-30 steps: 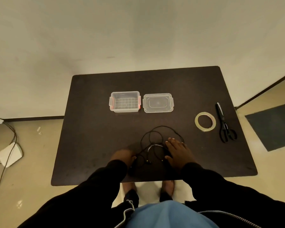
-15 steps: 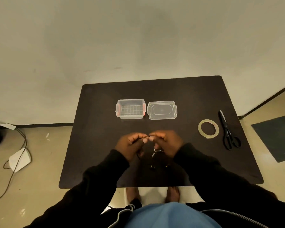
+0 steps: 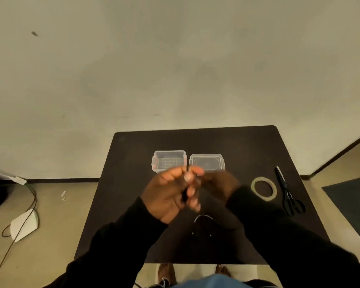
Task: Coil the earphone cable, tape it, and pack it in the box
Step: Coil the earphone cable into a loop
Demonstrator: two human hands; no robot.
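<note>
A: Head view: what are the hands doing?
B: Left hand (image 3: 166, 196) and right hand (image 3: 218, 183) meet above the dark desk (image 3: 123, 194), fingers (image 3: 190, 191) curled together, pinching the black earphone cable (image 3: 204, 217), which hangs down to the desk.
A: And the box (image 3: 169, 161)?
B: Open, beyond the hands, its lid (image 3: 206, 162) just beside it.
</note>
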